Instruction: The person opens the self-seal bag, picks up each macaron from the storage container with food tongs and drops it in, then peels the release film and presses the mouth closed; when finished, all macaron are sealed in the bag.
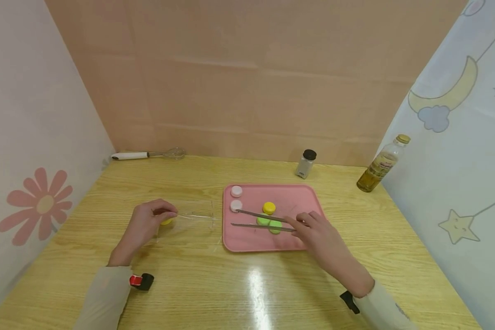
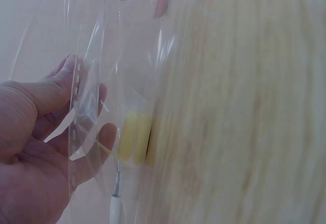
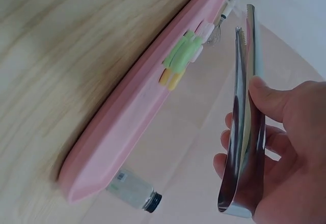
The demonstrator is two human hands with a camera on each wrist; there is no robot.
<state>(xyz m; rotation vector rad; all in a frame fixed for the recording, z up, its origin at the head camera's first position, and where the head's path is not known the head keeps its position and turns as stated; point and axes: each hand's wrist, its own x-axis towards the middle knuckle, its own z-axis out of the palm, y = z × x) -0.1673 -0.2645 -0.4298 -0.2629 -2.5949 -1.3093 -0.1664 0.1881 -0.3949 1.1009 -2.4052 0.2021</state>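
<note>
Left hand (image 1: 150,217) pinching the flimsy bag (image 2: 86,96), right hand (image 1: 319,236) clamped on tongs (image 3: 256,137), and the tray's (image 1: 299,197) ten-o'clock macarons (image 1: 236,204) look light, crushable: nip their sides gently!

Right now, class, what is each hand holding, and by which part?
The right hand holds the metal tongs partway along their two arms; the left hand pinches the clear bag by its edge.

Left hand (image 1: 147,220) pinching, wrist (image 1: 120,255) behind grip; right hand (image 1: 319,236) gripping, thumb (image 3: 271,102) opposite fingers (image 3: 278,140) (both forearms (image 1: 107,295) sleeved).
</note>
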